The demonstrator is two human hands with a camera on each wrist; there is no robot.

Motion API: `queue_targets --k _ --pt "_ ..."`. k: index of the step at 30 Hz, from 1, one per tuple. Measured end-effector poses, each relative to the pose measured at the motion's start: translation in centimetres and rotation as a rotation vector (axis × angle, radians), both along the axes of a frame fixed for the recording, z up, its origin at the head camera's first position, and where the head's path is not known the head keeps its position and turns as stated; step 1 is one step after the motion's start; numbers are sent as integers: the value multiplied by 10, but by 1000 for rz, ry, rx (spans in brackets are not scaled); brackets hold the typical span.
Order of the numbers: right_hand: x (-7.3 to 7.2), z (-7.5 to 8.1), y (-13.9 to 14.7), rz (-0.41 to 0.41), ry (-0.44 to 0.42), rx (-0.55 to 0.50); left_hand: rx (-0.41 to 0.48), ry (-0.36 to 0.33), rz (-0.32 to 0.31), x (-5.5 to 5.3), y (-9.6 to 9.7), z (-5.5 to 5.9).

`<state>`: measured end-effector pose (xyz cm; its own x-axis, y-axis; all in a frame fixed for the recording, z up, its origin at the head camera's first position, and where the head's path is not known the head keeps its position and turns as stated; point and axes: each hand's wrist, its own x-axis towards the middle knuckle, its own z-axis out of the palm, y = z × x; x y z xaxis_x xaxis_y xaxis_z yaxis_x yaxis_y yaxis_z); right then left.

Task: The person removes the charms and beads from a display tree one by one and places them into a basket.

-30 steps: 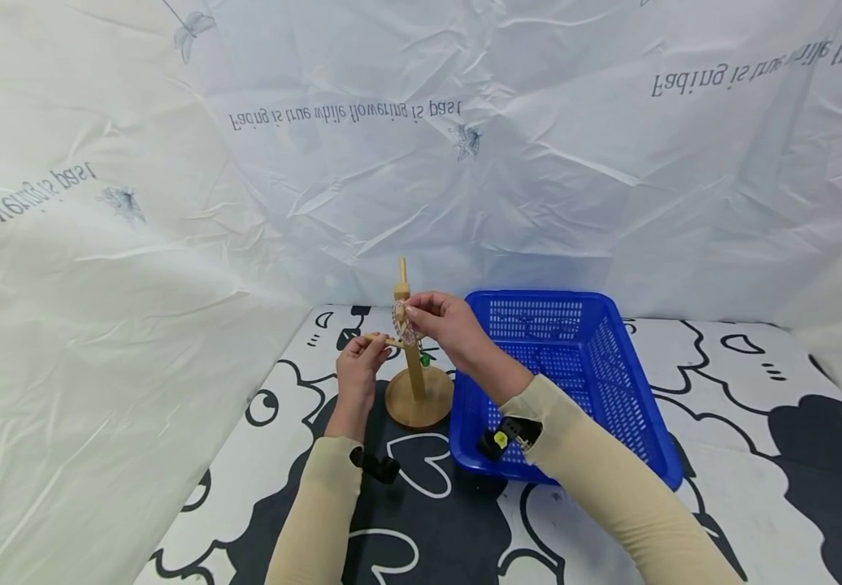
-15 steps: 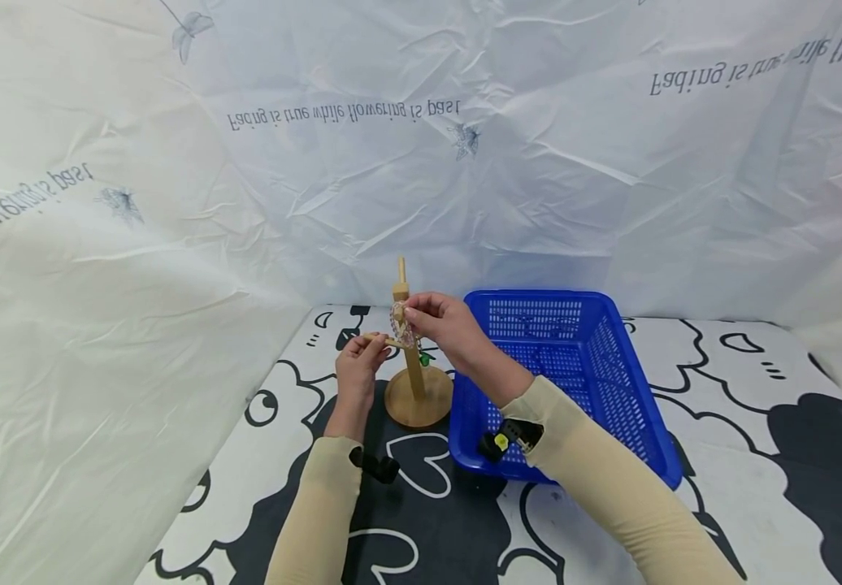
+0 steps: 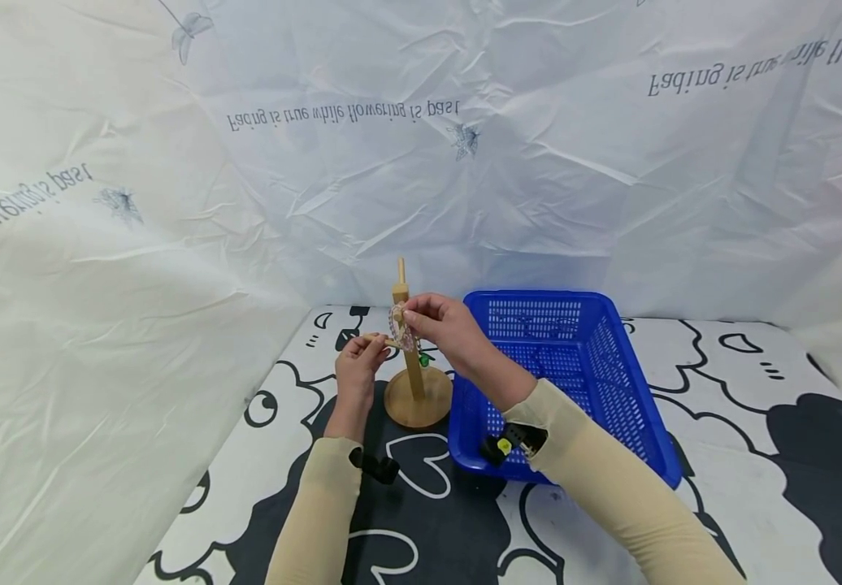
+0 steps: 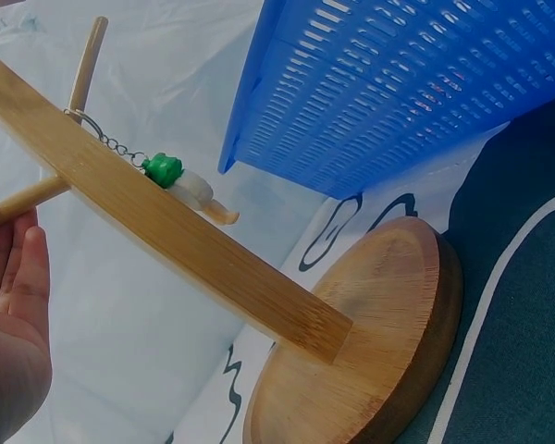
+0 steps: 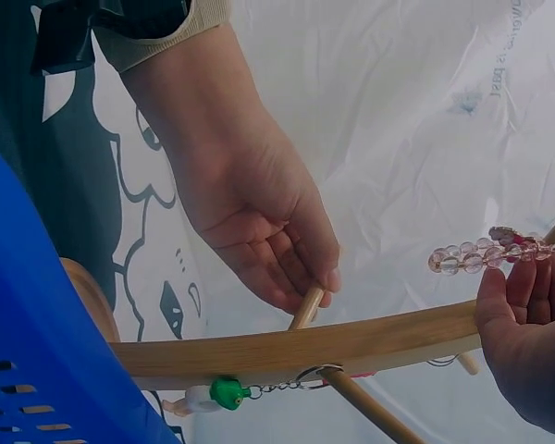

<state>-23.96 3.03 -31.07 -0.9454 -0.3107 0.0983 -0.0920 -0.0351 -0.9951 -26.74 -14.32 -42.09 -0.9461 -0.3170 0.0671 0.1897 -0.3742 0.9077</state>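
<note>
A wooden stand with a round base (image 3: 418, 398), an upright post (image 4: 185, 231) and several side pegs stands on the table. My left hand (image 3: 357, 370) grips one of its pegs (image 5: 307, 305), at the left of the post. Between the thumb and fingers of my right hand (image 3: 453, 329) is a bracelet of clear pinkish beads (image 5: 467, 257), held beside the upper post with a small reddish piece on it. From another peg (image 4: 89, 67) hangs a keychain with a green and white figure (image 4: 164, 169). My right fingertips are partly hidden in the head view.
A blue perforated plastic basket (image 3: 538, 295) stands right of the stand, close to its base, under my right forearm. The table bears a black-and-white cartoon cloth (image 3: 421, 528). White printed sheeting (image 3: 362, 187) hangs behind and at the sides.
The bracelet in my right hand has turned a little and sits slightly lower by the post. My left hand stays on its peg.
</note>
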Motion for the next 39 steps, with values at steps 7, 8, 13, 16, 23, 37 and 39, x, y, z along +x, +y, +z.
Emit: queue_targets --k 7,8,13,16,23,37,39 --pt "3 1 2 3 -2 1 -5 -16 9 0 1 0" --pt "4 1 2 7 -2 -3 -6 -16 9 0 1 0" --pt "6 2 2 23 8 -13 -10 -22 10 -1 1 -1" --pt "7 2 3 27 13 -17 -13 -27 13 0 1 -1" --pt "9 3 4 37 19 -14 -13 -12 12 0 2 -1" --pt "13 7 4 43 27 12 4 11 -3 0 1 0" --pt "13 8 4 46 28 17 7 12 -4 0 1 0"
